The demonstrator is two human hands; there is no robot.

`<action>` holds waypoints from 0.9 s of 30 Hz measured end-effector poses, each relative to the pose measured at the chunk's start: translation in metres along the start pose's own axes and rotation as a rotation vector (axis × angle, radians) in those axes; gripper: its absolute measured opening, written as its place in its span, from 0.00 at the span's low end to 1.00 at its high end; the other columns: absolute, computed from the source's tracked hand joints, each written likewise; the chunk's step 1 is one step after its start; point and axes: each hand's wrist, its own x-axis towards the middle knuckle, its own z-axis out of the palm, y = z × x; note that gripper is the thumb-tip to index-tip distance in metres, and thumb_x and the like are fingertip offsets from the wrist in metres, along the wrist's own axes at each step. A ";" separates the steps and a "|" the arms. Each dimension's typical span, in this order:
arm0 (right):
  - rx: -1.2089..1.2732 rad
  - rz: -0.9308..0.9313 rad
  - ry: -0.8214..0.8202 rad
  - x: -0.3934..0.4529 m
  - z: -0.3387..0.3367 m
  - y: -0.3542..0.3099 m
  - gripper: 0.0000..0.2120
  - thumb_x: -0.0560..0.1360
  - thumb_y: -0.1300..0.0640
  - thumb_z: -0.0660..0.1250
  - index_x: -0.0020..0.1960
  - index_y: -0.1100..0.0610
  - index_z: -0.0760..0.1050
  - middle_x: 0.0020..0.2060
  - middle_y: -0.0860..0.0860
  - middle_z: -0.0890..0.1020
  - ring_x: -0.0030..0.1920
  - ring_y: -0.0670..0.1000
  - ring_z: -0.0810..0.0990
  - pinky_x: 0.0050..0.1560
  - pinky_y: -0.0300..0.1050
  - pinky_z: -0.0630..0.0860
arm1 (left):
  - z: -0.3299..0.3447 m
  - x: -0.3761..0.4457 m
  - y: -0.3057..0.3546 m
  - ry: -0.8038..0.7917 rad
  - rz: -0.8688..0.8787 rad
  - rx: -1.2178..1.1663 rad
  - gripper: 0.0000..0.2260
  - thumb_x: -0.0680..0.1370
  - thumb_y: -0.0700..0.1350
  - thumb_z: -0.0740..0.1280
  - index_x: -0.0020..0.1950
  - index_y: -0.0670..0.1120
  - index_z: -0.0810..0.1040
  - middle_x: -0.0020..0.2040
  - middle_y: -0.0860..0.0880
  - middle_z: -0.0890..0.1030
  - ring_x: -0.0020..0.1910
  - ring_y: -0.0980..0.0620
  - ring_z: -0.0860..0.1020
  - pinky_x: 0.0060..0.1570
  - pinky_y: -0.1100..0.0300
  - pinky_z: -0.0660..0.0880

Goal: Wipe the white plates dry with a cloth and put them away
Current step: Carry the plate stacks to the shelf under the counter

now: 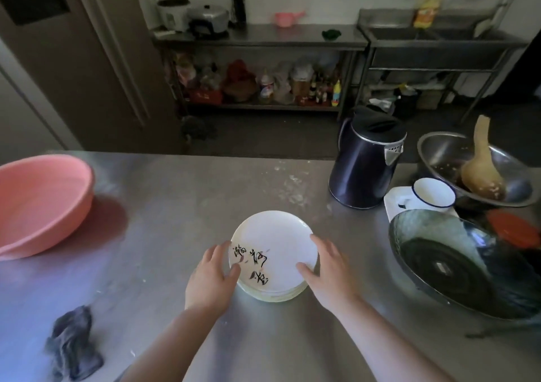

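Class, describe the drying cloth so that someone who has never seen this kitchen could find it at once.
Start at the steel table with the big pink basin at its left edge. Come toward the near edge, below the basin and left of the plate stack. The cloth is the crumpled dark grey heap there, the only soft thing among hard dishes.

A: Steel table. Pink basin at its left edge.
B: Right side: dark kettle, white enamel cup just beside it.
A: Behind the cup, a steel bowl holding a gourd ladle.
B: Large dark wok nearest. Steel shelf against the far wall.
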 end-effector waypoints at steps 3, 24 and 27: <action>0.186 -0.031 -0.059 0.010 0.015 0.016 0.35 0.74 0.45 0.67 0.76 0.45 0.55 0.72 0.39 0.63 0.72 0.44 0.61 0.68 0.43 0.64 | 0.009 0.016 -0.018 -0.087 -0.014 -0.114 0.25 0.76 0.63 0.60 0.71 0.59 0.67 0.68 0.59 0.70 0.63 0.55 0.74 0.52 0.57 0.70; 1.301 0.327 0.086 0.033 0.066 0.004 0.32 0.57 0.51 0.69 0.62 0.54 0.76 0.55 0.58 0.82 0.56 0.61 0.80 0.51 0.56 0.77 | 0.071 0.030 -0.015 0.014 -0.191 -1.214 0.28 0.65 0.50 0.68 0.66 0.48 0.74 0.62 0.37 0.77 0.63 0.31 0.74 0.60 0.31 0.70; 1.328 0.322 0.127 0.033 0.064 -0.002 0.33 0.55 0.53 0.68 0.61 0.55 0.76 0.54 0.59 0.81 0.55 0.62 0.79 0.52 0.60 0.76 | 0.070 0.029 -0.012 0.064 -0.196 -1.254 0.28 0.64 0.49 0.67 0.63 0.44 0.76 0.58 0.33 0.78 0.58 0.30 0.75 0.55 0.32 0.72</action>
